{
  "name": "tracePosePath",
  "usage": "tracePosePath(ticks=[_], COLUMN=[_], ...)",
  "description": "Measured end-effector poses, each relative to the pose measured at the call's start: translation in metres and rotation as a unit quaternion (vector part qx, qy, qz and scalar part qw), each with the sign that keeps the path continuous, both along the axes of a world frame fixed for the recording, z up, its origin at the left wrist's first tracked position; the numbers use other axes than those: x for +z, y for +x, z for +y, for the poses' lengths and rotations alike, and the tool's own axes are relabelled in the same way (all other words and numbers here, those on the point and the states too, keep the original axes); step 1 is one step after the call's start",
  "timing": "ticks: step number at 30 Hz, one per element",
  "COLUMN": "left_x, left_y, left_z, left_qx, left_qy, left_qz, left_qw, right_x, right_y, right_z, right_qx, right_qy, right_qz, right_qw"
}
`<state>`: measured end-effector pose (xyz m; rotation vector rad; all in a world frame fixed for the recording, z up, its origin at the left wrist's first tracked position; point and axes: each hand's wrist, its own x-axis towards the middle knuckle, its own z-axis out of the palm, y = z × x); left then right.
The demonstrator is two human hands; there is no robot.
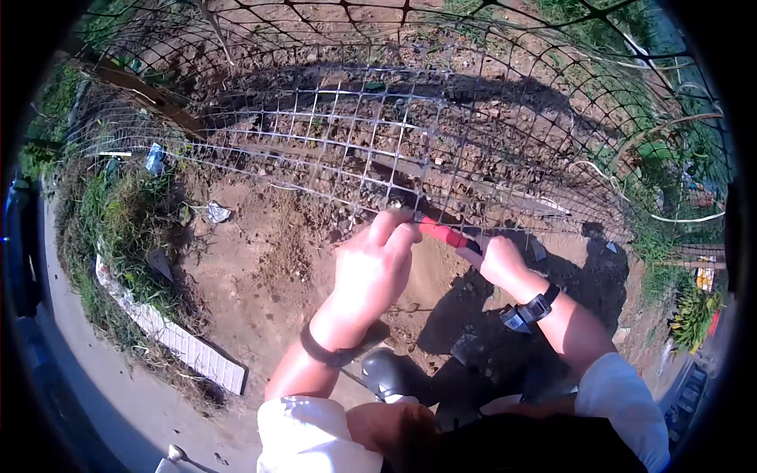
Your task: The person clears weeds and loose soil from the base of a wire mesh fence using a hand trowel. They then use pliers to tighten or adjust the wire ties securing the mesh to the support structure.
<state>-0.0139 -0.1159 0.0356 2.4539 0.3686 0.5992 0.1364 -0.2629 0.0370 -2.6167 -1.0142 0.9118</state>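
Observation:
A wire mesh fence (402,126) stretches across in front of me, its pale grid bending toward both sides. My right hand (505,264) is closed round the black end of a hand tool with a red grip (443,232). The tool points left toward the mesh's lower edge, and its working end is hidden near my left fingers, so its exact kind does not show. My left hand (374,260) is closed in a pinch at that lower edge, beside the tool's far end. What lies between those fingertips is hidden.
Dark netting (568,47) hangs at the top, with a wooden post (150,98) at upper left. Bare soil (244,260) lies below the fence. Grass (118,213) and a white ridged strip (193,351) border a paved path (102,339) at left. My dark shoe (390,372) stands below.

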Motion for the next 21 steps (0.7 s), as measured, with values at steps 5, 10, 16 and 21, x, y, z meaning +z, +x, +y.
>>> tracePosePath(ticks=[5, 10, 16, 21], left_x=[0.017, 0.02, 0.009, -0.007], left_y=[0.007, 0.006, 0.008, -0.001], left_z=[-0.005, -0.002, -0.01, -0.021], left_qx=[0.0, -0.011, -0.005, 0.003], left_qy=[-0.027, -0.021, -0.043, -0.061], left_qz=[-0.018, -0.055, -0.028, -0.019], left_qw=[0.999, 0.998, 0.999, 0.998], right_x=[-0.064, -0.036, -0.024, -0.025], right_y=[0.01, -0.018, -0.013, -0.008], right_z=[-0.007, 0.013, -0.111, -0.161], right_qx=[-0.022, 0.109, 0.118, 0.199], right_qy=[0.156, 0.121, -0.002, -0.114], right_qz=[0.093, -0.014, -0.002, 0.094], right_qw=[0.983, 0.987, 0.993, 0.969])
